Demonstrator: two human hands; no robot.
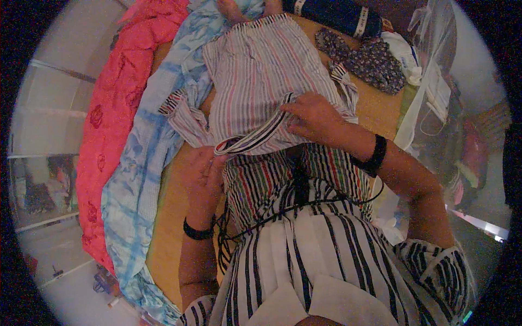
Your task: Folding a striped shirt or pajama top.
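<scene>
A pale striped shirt (pixel 266 70) with red and grey lines lies spread out in front of me. Its two sleeves (pixel 187 115) stick out at the sides, with black-and-white ends. Along the near edge runs a black-and-white striped band (pixel 253 140), pulled slantwise between my hands. My left hand (pixel 205 169) is closed on the band's lower left end. Farther right and higher, my right hand (pixel 315 117) pinches the other end, its fingertips at the band's edge. Two bits of bare skin (pixel 232 11) show past the shirt's far edge; I cannot tell whether they are hands or feet.
Light blue patterned cloth (pixel 136 157) and red cloth (pixel 117 92) lie lengthwise on the left, over a tan surface (pixel 171 228). To the far right are a dark flowered cloth (pixel 375 65), a dark blue roll (pixel 337 16) and clear plastic sheeting (pixel 429 49).
</scene>
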